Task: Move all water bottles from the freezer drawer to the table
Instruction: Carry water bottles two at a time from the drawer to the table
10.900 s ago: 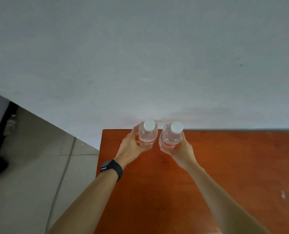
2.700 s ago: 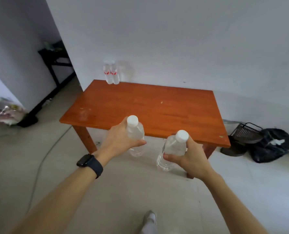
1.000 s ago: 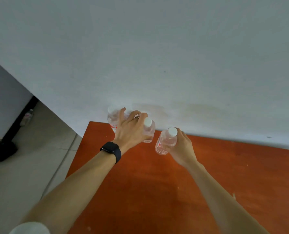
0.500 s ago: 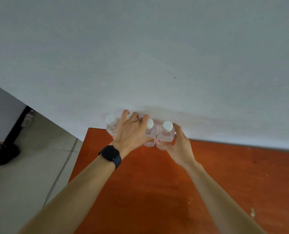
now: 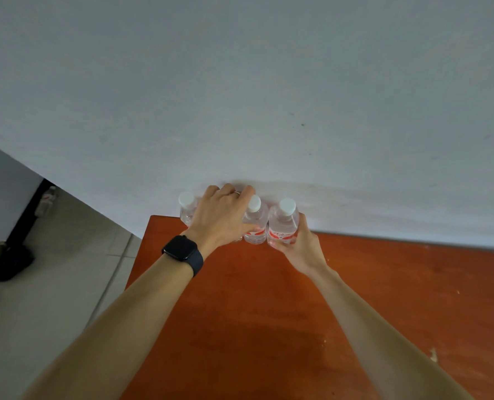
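The middle bottle (image 5: 255, 223) and the right bottle (image 5: 283, 225) stand upright and touching at the table's (image 5: 269, 313) far edge by the wall (image 5: 269, 111), the left hand (image 5: 222, 217) curled round the first and the right hand (image 5: 300, 246) clasping the second from the near side, so letting go probably means drawing both hands back.

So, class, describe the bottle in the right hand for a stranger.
On the orange-brown wooden table, against the grey wall, stands a row of clear plastic white-capped water bottles. Pick the rightmost bottle, gripped by the right hand; the left hand holds its neighbour.
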A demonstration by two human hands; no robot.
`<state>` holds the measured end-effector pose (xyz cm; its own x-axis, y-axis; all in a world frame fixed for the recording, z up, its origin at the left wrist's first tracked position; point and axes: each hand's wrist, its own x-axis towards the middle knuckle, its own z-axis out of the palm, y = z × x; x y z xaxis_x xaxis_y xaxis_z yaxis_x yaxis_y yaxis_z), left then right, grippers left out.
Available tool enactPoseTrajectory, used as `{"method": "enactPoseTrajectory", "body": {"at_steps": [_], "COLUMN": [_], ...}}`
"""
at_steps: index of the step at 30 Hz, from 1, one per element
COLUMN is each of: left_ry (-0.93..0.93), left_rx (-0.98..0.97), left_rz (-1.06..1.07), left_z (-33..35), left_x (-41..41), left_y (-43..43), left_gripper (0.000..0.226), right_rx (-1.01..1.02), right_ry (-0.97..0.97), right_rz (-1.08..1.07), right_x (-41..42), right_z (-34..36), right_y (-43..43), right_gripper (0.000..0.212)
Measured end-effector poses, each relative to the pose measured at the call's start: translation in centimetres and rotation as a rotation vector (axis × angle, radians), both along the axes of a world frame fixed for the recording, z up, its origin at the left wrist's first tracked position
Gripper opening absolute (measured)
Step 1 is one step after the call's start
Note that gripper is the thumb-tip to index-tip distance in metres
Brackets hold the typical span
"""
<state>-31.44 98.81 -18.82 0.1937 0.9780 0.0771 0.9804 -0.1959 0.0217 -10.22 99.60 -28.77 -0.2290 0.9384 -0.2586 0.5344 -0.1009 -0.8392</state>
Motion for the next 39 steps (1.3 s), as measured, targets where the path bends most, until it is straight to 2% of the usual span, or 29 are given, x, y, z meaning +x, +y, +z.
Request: {"method": "enactPoseTrajectory", "body": {"at_steps": [9,13,18,20,27,35,37,39], "left_ry": [0.029,0.035,0.036,0.105,0.088,0.092,0.116,0.106], "left_rx": [-0.075,-0.081,-0.12,-0.074,-0.092,-0.126,-0.084,-0.017], "left_rz": [-0.003,0.003,0.017,-0.039,0.021,0.033,0.028,0.026], "left_z": [0.4,0.2,0.3,2.3,1.2,1.7,2.1,2.8], "left_x": [0.0,0.2,-0.1,1.6,1.3,1.6,1.7,2.1], "left_y": [-0.2,0.3,0.7,0.6,-0.6,-1.1,-1.9,-3.2], "left_gripper": [0.061,0.062,0.065,0.065,0.062,0.068,0.069,0.064], "right_rx": [0.104,0.113,0.116,0.125,0.057,-0.043,-0.08,-0.071], "right_ry": [-0.102,-0.057,-0.139,-0.063,-0.084,-0.167,-0.227,-0.298], "right_rz": [-0.006,-0.016,-0.025,-0.064,0.027,0.055,0.063,0.086], "right_x": [-0.5,-0.5,-1.0,0.6,0.2,0.5,1.5,2.7], "right_z": [0.0,0.3,0.0,1.4,0.9,1.6,2.3,3.5], "right_y": [-0.7,-0.3,0.1,-0.6,-0.5,-1.1,-1.8,-2.8], "right_gripper": [0.088,0.078,0.075,0.072,0.073,0.093,0.091,0.08]}}
